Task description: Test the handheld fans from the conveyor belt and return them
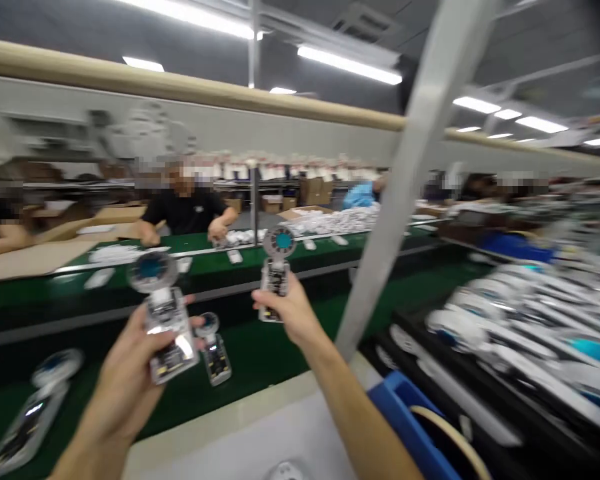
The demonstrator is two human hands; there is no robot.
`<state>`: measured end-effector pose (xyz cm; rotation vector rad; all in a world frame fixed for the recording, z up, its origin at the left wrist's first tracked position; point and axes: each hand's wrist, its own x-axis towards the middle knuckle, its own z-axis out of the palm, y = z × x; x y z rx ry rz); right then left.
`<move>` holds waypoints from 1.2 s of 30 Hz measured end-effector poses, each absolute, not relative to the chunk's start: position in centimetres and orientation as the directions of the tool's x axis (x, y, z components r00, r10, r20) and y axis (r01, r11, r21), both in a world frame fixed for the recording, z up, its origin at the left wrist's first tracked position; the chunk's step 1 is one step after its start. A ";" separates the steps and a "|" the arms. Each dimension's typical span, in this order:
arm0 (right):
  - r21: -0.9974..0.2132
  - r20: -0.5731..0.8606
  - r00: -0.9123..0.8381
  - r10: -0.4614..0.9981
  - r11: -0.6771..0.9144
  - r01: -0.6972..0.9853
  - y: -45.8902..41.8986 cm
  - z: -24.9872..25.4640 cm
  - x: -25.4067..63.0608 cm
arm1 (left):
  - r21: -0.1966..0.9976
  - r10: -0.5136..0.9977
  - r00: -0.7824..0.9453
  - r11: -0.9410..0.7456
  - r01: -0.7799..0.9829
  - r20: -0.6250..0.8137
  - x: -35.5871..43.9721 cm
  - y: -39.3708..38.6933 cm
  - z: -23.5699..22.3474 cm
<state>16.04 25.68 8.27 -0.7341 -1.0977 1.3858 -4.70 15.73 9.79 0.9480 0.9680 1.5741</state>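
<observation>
My left hand [135, 360] is closed on an opened white handheld device [173, 340], which has a round ring-shaped head with a dark blue centre and exposed inner parts in its handle. Just right of it is a similar smaller-looking device [216, 357]; my left fingertips reach its upper part, and I cannot tell whether they touch it. Farther forward, my right hand [287, 307] grips another such device [276, 283] by its handle, head up, with a teal centre. One more device [35, 407] lies on the green belt [250, 353] at the lower left, blurred.
Many white devices [525, 320] are piled on the right, beside a blue bin [410, 427] holding a tape-like ring. A slanted metal post [400, 193] stands right of my right hand. Co-workers [187, 210] sit across the belt. A white work surface [240, 440] lies before me.
</observation>
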 end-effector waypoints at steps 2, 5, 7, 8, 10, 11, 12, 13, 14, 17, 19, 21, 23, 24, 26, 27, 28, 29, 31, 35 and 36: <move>-0.916 0.171 -0.164 0.972 0.095 -0.391 24.9 8.6 15.8 | 0.918 0.989 -0.127 -0.124 -0.378 0.082 -5.2 15.7 9.9; -0.920 0.162 -0.221 0.962 0.067 -0.386 23.9 9.4 15.5 | 0.900 0.992 -0.058 -0.127 -0.416 0.113 -5.4 16.1 10.0; -0.936 0.127 -0.300 0.945 0.015 -0.350 23.1 9.9 15.4 | 0.900 0.990 -0.043 -0.142 -0.413 0.136 -5.5 16.2 10.1; -0.947 0.111 -0.328 0.938 -0.001 -0.322 22.8 10.1 15.2 | 0.899 0.987 -0.039 -0.156 -0.409 0.153 -5.5 16.1 10.1; -0.958 0.109 -0.350 0.930 0.005 -0.285 22.2 10.2 14.9 | 0.894 0.981 -0.036 -0.190 -0.405 0.192 -5.6 15.8 10.1; -0.958 0.129 -0.355 0.926 0.023 -0.286 21.9 10.2 14.7 | 0.891 0.977 -0.035 -0.205 -0.405 0.209 -5.7 15.7 10.1; -0.954 0.157 -0.358 0.920 0.048 -0.295 21.7 10.1 14.5 | 0.888 0.974 -0.032 -0.217 -0.406 0.224 -5.7 15.6 10.1; -0.950 0.186 -0.365 0.912 0.072 -0.304 21.5 10.0 14.4 | 0.886 0.972 -0.027 -0.225 -0.405 0.235 -5.8 15.6 10.0; -0.946 0.211 -0.372 0.904 0.093 -0.310 21.3 10.0 14.2 | 0.885 0.969 -0.020 -0.231 -0.405 0.244 -5.8 15.6 10.0; -0.940 0.257 -0.390 0.884 0.135 -0.314 20.8 9.9 14.1 | 0.880 0.965 -0.005 -0.242 -0.408 0.262 -5.8 15.6 9.9; -0.939 0.266 -0.400 0.877 0.141 -0.314 20.6 9.9 14.0 | 0.877 0.961 -0.004 -0.253 -0.408 0.276 -5.8 15.7 9.8; -0.937 0.274 -0.410 0.870 0.146 -0.316 20.5 9.9 14.0 | 0.878 0.959 0.002 -0.260 -0.401 0.285 -5.7 15.6 9.8; -0.936 0.284 -0.415 0.864 0.155 -0.317 20.4 9.9 13.9 | 0.881 0.958 0.009 -0.261 -0.394 0.288 -5.6 15.5 9.9; -0.935 0.287 -0.414 0.864 0.159 -0.317 20.4 9.9 13.8 | 0.883 0.957 0.015 -0.261 -0.390 0.290 -5.6 15.5 9.9; -0.936 0.287 -0.414 0.864 0.160 -0.315 20.3 10.0 13.7 | 0.884 0.955 0.023 -0.264 -0.385 0.295 -5.5 15.4 10.0; -0.936 0.283 -0.416 0.864 0.155 -0.315 20.3 10.0 13.6 | 0.884 0.954 0.026 -0.267 -0.385 0.299 -5.5 15.4 10.0; -0.937 0.279 -0.418 0.864 0.150 -0.317 20.2 10.1 13.5 | 0.883 0.953 0.028 -0.268 -0.385 0.301 -5.4 15.4 10.0; -0.936 0.278 -0.421 0.863 0.144 -0.321 20.1 10.1 13.5 | 0.883 0.953 0.030 -0.268 -0.386 0.303 -5.3 15.5 10.0; -0.934 0.276 -0.424 0.863 0.136 -0.331 20.1 10.1 13.4 | 0.881 0.952 0.033 -0.270 -0.389 0.306 -5.2 15.5 9.9; -0.925 0.294 -0.431 0.853 0.140 -0.354 20.1 10.1 13.4 | 0.876 0.949 0.029 -0.276 -0.395 0.313 -5.1 15.4 9.7; -0.923 0.299 -0.431 0.851 0.143 -0.359 20.1 10.0 13.4 | 0.875 0.949 0.030 -0.277 -0.396 0.313 -5.1 15.4 9.7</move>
